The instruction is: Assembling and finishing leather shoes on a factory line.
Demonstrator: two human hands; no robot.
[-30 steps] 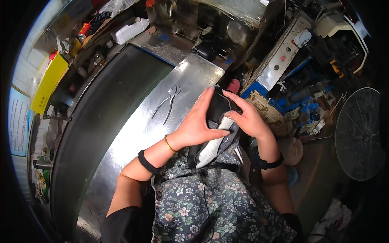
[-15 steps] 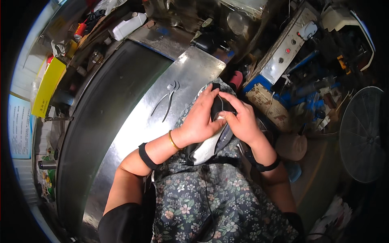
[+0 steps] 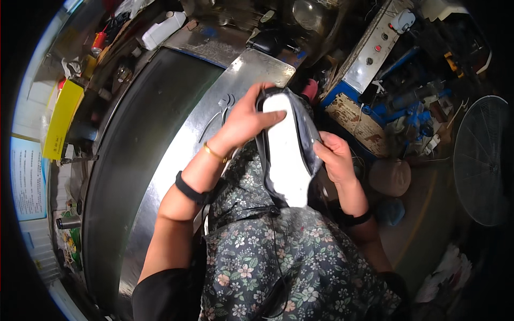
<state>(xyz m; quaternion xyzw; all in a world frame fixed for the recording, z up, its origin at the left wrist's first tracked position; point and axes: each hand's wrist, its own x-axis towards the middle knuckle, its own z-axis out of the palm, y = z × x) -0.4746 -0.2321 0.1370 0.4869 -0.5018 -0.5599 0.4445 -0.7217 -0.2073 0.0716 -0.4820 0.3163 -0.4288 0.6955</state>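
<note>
Our left fingers grasp the white-bottomed shoe far end; our right fingers pinch its right edge, seemingly steadying it.

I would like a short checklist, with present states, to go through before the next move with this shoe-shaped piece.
1. Left grip on the shoe-shaped piece: ok, thumb over its white face.
2. Right grip on the piece: ok, at its right edge.
3. White face in view: ok, turned toward the camera.
4. Pliers fully visible: not ok, left grip hides part.
5. Far side of the piece: cannot tell, hidden from view.
</note>
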